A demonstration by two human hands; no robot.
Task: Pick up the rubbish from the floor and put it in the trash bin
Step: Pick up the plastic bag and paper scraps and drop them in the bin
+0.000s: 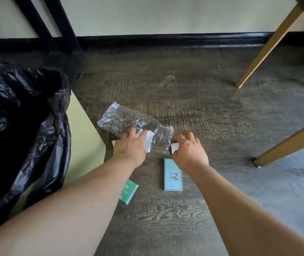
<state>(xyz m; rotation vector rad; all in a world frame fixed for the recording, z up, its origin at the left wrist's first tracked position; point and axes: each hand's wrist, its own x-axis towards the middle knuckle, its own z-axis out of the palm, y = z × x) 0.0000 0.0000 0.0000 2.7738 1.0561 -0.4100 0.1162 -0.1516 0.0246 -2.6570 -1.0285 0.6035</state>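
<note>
A crumpled clear plastic bag (123, 118) lies on the dark wood floor (193, 93). My left hand (129, 147) reaches over its near edge and pinches a white paper scrap (149, 142) between thumb and fingers. My right hand (191, 151) hovers beside the bag's right end, fingers curled, with a small white paper scrap (175, 147) at its thumb. A light blue box (172, 175) lies flat between my wrists. A green packet (130, 191) is partly hidden under my left forearm. The trash bin (82, 137), pale green with a black liner (18, 117), stands at the left.
Two wooden chair legs (269, 47) slant down at the right, with a second one (291, 143) nearer. Black furniture legs (58, 24) stand at the back left by the wall and black skirting board (166, 38). A tiny white scrap (113, 143) lies by the bin.
</note>
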